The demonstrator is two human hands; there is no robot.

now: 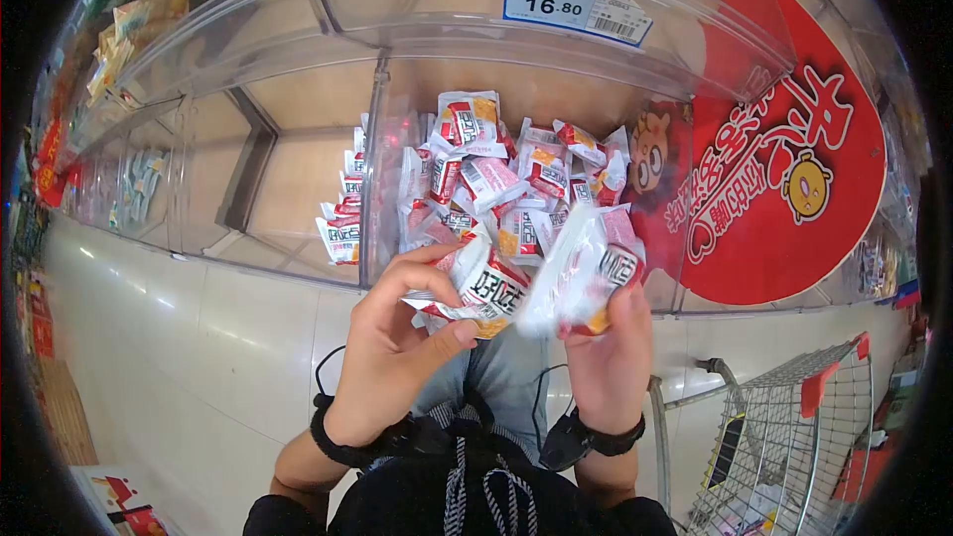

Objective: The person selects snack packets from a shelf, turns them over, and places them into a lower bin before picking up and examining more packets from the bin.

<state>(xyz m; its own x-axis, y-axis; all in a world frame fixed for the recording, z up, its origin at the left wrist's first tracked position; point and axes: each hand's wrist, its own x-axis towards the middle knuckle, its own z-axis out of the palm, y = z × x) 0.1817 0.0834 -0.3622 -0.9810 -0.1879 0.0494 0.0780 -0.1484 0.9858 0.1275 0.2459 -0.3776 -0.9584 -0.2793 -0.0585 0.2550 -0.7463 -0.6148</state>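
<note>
My left hand (392, 342) is closed on a white and red snack packet (483, 283) with black lettering, its thumb along the packet's lower edge. To the right, my right hand (611, 362) grips another snack packet (576, 283), which is partly smeared by motion and has its fingers largely hidden behind it. The two packets meet or overlap in this view, just in front of the clear bin. Inside that bin lies a heap of similar snack packets (494, 182), some showing pink backs.
A clear plastic divider (373, 159) parts the heap from a bin on the left, where several packets (342, 238) lean in a row. Above hangs a price tag (576, 2) reading 16.80. A red round sign (784, 189) covers the right side. A wire shopping cart (784, 437) stands lower right.
</note>
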